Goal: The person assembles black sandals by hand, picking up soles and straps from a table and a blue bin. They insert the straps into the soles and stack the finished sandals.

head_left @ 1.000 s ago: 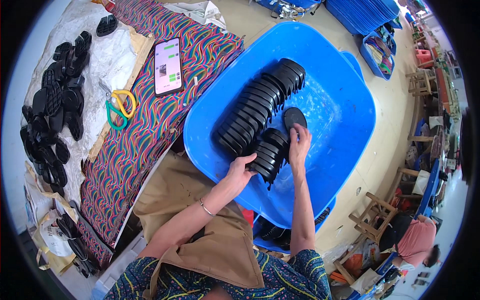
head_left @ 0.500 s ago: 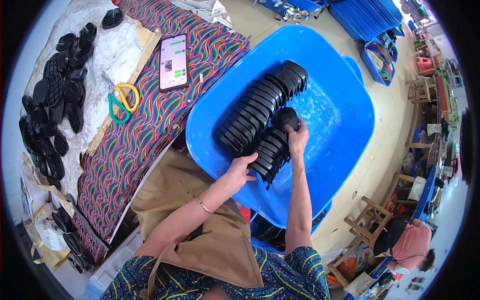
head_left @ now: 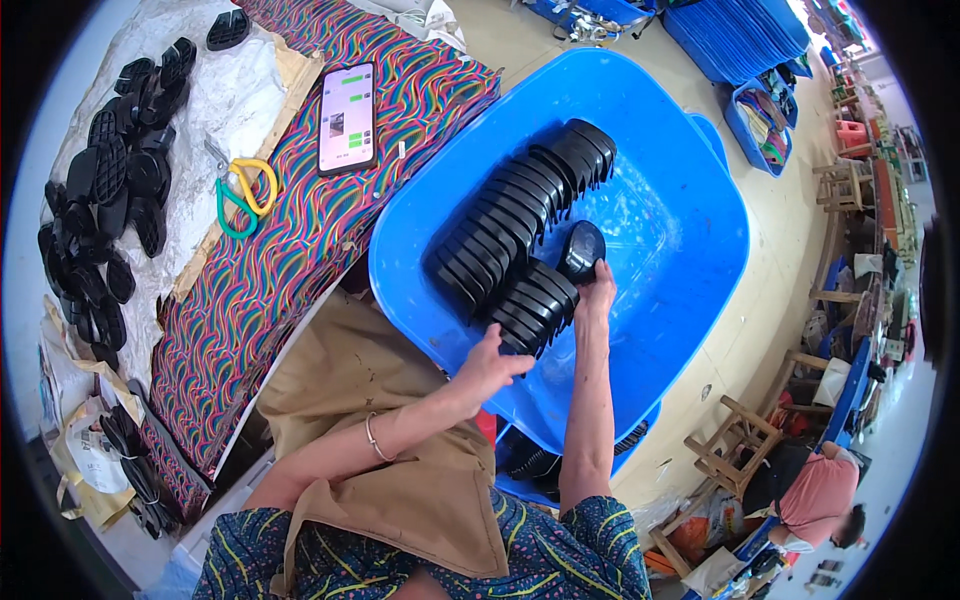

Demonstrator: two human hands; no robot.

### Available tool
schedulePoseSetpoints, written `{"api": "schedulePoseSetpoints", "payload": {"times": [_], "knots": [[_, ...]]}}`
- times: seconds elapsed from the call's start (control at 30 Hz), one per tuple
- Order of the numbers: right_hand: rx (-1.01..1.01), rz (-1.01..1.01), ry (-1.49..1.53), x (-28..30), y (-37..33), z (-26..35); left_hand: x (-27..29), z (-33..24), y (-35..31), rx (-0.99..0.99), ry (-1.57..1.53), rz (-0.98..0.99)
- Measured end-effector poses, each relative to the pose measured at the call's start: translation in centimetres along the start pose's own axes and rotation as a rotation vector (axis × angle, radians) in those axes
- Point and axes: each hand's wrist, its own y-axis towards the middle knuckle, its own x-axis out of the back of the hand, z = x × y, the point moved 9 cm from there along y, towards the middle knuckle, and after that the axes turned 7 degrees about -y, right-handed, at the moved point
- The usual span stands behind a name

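Observation:
A large blue plastic tub (head_left: 650,330) holds black shoe soles stacked on edge. One long row of soles (head_left: 495,220) runs along the tub's left side. A shorter row (head_left: 535,308) sits nearer to me. At its far end my right hand (head_left: 596,292) grips a single sole (head_left: 581,252) by its near edge, smooth glossy face up. My left hand (head_left: 488,370) is beside the near end of the short row, thumb and fingers apart. Its fingertips are close to the last soles; whether they touch cannot be made out.
On the patterned cloth table (head_left: 290,260) at left lie a phone (head_left: 347,118), scissors (head_left: 243,195) and a pile of black soles (head_left: 108,190). Stacked blue trays (head_left: 735,38) stand at the far right. A wooden stool (head_left: 735,445) and a person in pink (head_left: 818,492) are at right.
My right hand has tilted the single sole, turning its glossy face up, and drawn it slightly nearer. My left hand has shifted slightly down, away from the short row's end.

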Motion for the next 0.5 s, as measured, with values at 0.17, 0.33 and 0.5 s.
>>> {"api": "schedulePoseSetpoints", "payload": {"times": [0.17,0.33,0.5], "knots": [[0.016,0.028,0.034,-0.6,0.1,0.1,-5.7,-7.1,-2.5,-0.833,1.004,0.038],[0.006,0.213,0.183,-1.6,0.7,-0.3,-8.7,-6.4,2.8,-0.943,1.43,0.083],[0.06,0.209,0.151,-1.5,0.7,0.2,-8.5,-4.6,4.2,-0.934,1.695,0.063]]}}
